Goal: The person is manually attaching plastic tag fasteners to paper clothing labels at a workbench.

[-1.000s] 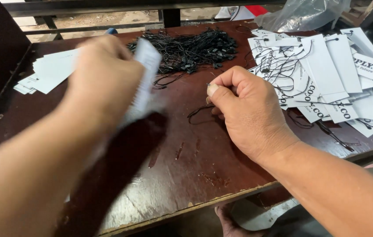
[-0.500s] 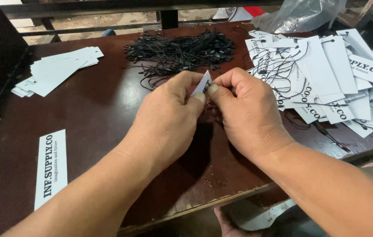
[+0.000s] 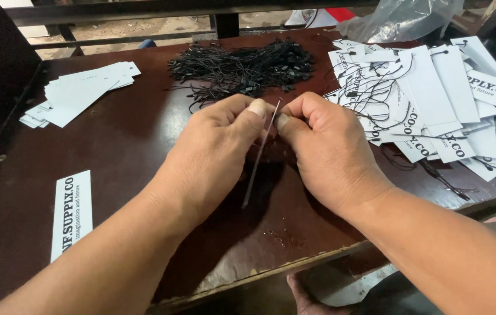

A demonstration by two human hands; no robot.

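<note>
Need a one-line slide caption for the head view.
Both hands, left and right, pinch a white tag edge-on above a dark table.

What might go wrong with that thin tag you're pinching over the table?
The left hand and right hand pinch the white paper tag only at its top edge, so it might slip or bend. The black strings lie in a tangled heap, so pulling one may drag others along.

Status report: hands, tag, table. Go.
Left hand and right hand both pinch one white tag, edge-on to the camera. Black string pile just behind. Nothing between hands and tag.
</note>
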